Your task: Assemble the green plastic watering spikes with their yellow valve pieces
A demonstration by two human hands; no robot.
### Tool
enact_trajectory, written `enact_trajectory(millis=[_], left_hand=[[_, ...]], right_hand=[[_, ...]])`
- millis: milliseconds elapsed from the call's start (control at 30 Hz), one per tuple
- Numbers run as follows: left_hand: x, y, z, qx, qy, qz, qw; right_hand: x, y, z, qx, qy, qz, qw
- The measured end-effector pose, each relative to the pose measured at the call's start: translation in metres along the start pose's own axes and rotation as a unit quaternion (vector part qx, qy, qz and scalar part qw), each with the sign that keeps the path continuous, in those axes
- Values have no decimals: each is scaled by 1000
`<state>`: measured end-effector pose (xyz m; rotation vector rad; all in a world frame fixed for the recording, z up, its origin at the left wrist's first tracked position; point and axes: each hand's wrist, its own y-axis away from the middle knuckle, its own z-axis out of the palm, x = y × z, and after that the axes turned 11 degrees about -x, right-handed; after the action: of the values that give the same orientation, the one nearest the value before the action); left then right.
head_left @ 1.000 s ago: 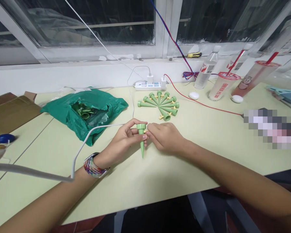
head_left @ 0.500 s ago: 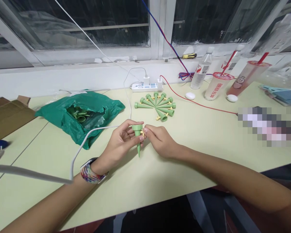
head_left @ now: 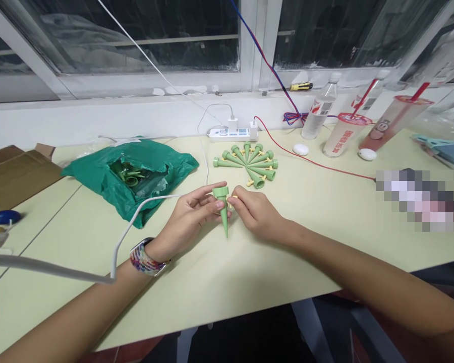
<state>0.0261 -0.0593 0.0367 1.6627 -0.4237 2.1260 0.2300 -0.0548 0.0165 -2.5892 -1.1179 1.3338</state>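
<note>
My left hand (head_left: 191, 212) grips a green plant watering spike (head_left: 224, 214) just above the table, its point downward and slightly tilted. The thumb lies across the spike's front and the index finger reaches over its cap. On the spike's right side, my right hand (head_left: 259, 214) pinches a small yellow valve (head_left: 231, 200) between thumb and forefinger; the fingertips partly hide it. Beyond my hands, several similar green spikes (head_left: 254, 177) with yellow valves lie in a fan, points toward the middle. A torn green plastic bag (head_left: 166, 161) at the left holds more green pieces.
A white power strip (head_left: 229, 134) with plugs sits by the wall. Bottles (head_left: 318, 113) and drink cups (head_left: 342, 138) stand at back right, near a white egg-shaped object (head_left: 300, 149). A grey cable (head_left: 53, 269) crosses the left foreground. Flattened cardboard (head_left: 18, 174) lies far left.
The spike's tip has swung a little to the right, so it now leans. My right hand has turned slightly at the yellow valve. The whole view has shifted a little.
</note>
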Motion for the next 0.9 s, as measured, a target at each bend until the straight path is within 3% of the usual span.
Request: enact_trajectory(millis=[233,467,667,800,900], left_hand=[[-1,0,0,-28,55,-31,998],[-3,0,0,-16,24,-21,999],[-1,-2,2,-18,12,2,1000],[0,-5,-1,40,-10,33,999],[1,-7,-7,69,-31,41,996]], right_hand=[[6,0,-4,-43,52,-26,997],[2,-1,-6,-64,-14,-20,998],[2,-3,3,-28,-184,30,982],[5,-6,10,-36,-292,79,952],[8,-7,12,-35,-313,95,944]])
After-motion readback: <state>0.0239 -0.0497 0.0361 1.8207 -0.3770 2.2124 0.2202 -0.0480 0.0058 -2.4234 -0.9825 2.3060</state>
